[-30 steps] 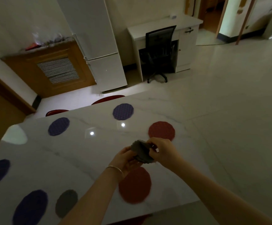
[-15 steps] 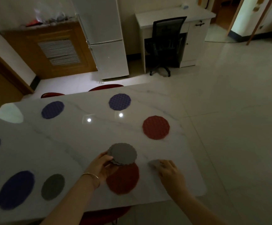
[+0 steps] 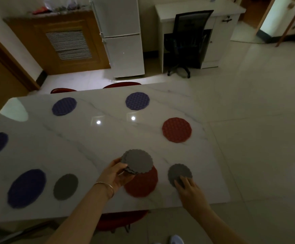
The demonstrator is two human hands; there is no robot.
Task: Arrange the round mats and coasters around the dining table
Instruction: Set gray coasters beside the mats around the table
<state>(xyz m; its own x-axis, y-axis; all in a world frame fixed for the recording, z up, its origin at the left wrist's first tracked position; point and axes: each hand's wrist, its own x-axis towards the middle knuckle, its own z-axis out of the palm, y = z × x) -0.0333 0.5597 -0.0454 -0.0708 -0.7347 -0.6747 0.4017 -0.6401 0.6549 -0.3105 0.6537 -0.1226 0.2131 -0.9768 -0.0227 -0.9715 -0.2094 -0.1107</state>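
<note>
R hand (image 3: 189, 188) flat, fingers pressing gray coaster (image 3: 179, 174) at 3 o'clock of near red mat (image 3: 141, 184). L hand (image 3: 116, 174) grips coaster stack (image 3: 138, 162) over it; far red mat (image 3: 176, 129) at 12 lacks one.

1. Left hand (image 3: 116, 174) is gripping a stack of grey coasters (image 3: 137, 162) above a red mat (image 3: 143, 184)
2. Right hand (image 3: 189, 190) fingers are resting on one grey coaster (image 3: 179, 173) lying on the marble table (image 3: 90, 148)

coasters (image 3: 179, 174): grey | mats (image 3: 176, 129): red, blue, honeycomb-textured | table (image 3: 83, 138): white, grey-veined
</note>
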